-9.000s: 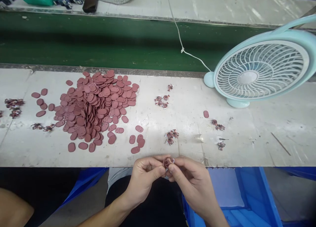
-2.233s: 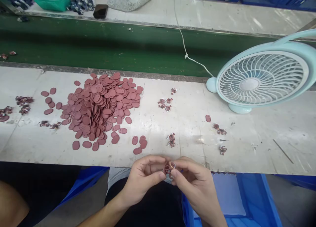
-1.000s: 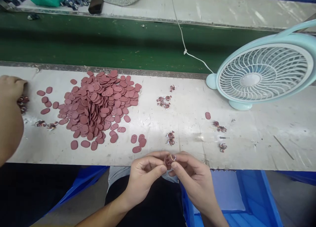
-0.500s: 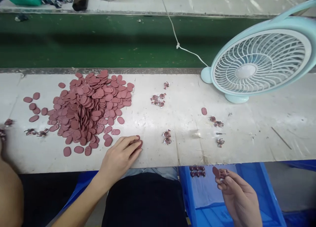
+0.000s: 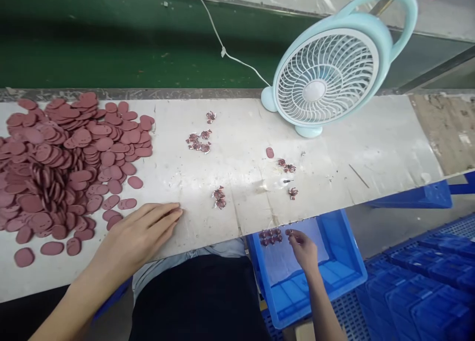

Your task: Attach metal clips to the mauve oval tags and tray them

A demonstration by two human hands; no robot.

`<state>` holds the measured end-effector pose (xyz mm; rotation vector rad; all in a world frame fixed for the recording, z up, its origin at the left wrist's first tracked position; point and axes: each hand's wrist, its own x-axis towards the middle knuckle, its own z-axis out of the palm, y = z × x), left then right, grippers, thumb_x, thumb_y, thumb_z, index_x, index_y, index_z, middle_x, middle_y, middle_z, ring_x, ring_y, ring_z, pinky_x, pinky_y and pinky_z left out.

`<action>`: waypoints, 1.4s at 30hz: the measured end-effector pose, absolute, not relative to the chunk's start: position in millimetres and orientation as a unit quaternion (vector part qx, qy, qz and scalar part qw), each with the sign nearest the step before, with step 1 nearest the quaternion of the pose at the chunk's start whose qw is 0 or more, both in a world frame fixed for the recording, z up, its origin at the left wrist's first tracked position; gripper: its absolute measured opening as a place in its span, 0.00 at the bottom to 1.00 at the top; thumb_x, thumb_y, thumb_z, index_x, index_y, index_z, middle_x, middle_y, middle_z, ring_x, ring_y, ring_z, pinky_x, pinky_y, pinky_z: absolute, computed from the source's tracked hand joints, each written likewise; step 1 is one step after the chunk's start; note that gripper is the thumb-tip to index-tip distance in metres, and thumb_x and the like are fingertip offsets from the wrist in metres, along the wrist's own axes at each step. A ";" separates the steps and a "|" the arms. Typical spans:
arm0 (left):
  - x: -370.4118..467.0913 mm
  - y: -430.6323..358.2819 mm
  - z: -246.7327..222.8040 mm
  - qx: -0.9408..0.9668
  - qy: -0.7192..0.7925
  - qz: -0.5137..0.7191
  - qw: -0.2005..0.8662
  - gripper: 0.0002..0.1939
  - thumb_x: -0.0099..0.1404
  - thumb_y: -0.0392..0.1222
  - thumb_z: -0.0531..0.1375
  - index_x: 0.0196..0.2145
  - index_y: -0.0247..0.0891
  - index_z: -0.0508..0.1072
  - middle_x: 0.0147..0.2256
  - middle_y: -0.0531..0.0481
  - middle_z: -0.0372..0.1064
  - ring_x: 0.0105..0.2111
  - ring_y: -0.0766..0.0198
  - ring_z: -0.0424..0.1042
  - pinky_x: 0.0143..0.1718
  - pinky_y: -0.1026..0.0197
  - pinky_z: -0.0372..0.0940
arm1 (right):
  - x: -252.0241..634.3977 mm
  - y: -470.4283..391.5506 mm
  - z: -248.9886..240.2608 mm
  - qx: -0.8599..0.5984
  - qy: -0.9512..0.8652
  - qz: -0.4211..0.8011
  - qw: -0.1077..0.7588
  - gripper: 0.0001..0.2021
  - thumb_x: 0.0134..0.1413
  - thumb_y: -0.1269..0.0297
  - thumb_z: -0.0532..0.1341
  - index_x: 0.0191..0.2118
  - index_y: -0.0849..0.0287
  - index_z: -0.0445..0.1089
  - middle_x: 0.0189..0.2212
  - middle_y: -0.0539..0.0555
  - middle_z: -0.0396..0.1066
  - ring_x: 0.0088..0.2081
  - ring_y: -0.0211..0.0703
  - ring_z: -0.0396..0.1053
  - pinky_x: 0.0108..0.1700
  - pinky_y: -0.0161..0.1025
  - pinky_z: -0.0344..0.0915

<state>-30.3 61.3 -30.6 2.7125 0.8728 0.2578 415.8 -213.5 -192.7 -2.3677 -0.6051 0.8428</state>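
My left hand (image 5: 143, 234) rests on the table beside a large pile of dull-red oval discs (image 5: 106, 144). Its fingers are bent and close together, and whatever lies under the fingertips is hidden. Down over the blue bin (image 5: 276, 311), my right hand (image 5: 306, 252) pinches a small dark-red piece (image 5: 290, 231). Just left of it, rows of similar dark-red pieces (image 5: 270, 236) lie on a pale sheet (image 5: 284, 269) inside the bin. Small shiny brown-and-white pieces (image 5: 219, 197) sit in clusters on the table (image 5: 334, 163). A single red disc (image 5: 269, 153) lies apart, further right.
A light-blue fan (image 5: 328, 78) stands at the table's back, its white cord (image 5: 243, 61) running up and left. A small clear bottle with a dark tip (image 5: 274, 183) lies near the front edge. Stacked blue crates (image 5: 426, 286) fill the lower right.
The view has swung to the right. My right hand has gone down into the blue bin with its piece, beside the rows. The red discs earlier visible at my left fingertips no longer show.
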 end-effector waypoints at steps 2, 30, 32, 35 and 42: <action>-26.0 60.3 -20.7 0.918 0.331 0.132 0.175 0.20 0.70 0.39 0.59 0.58 0.46 0.73 0.53 0.43 0.74 0.48 0.48 0.75 0.47 0.46 0.71 | 411.6 -216.1 -207.1 -0.891 -0.258 0.300 0.221 0.11 0.65 0.59 0.64 0.44 0.62 0.74 0.40 0.53 0.76 0.40 0.43 0.76 0.46 0.47 0.74; -16.3 24.8 -14.3 0.398 0.421 0.408 0.706 0.14 0.64 0.37 0.66 0.47 0.46 0.82 0.50 0.44 0.78 0.33 0.61 0.77 0.27 0.64 0.74 | 377.3 -172.5 -148.5 -0.902 -0.203 0.143 0.353 0.16 0.60 0.51 0.64 0.39 0.60 0.70 0.30 0.52 0.71 0.32 0.45 0.70 0.36 0.42 0.68; -11.1 16.0 -17.1 0.320 0.422 0.397 0.750 0.13 0.63 0.40 0.68 0.46 0.46 0.82 0.47 0.44 0.81 0.33 0.61 0.79 0.28 0.65 0.75 | 361.0 -157.5 -112.4 -0.869 -0.177 0.148 0.438 0.17 0.63 0.47 0.60 0.39 0.57 0.67 0.25 0.48 0.66 0.26 0.41 0.66 0.29 0.38 0.64; 7.4 2.2 -20.8 0.219 0.403 0.369 0.808 0.13 0.63 0.42 0.68 0.46 0.46 0.82 0.48 0.43 0.81 0.38 0.57 0.82 0.28 0.68 0.74 | 329.4 -122.5 -65.0 -0.794 -0.177 0.260 0.520 0.22 0.66 0.42 0.50 0.38 0.56 0.68 0.20 0.43 0.57 0.18 0.36 0.57 0.19 0.33 0.57; 44.1 -18.0 -15.0 0.130 0.307 0.343 0.878 0.13 0.66 0.38 0.66 0.48 0.41 0.81 0.50 0.41 0.80 0.43 0.59 0.81 0.34 0.70 0.73 | 300.9 -12.4 -42.0 -0.245 -0.019 0.715 0.654 0.28 0.66 0.43 0.55 0.55 0.65 0.69 0.28 0.45 0.64 0.20 0.28 0.55 0.12 0.20 0.52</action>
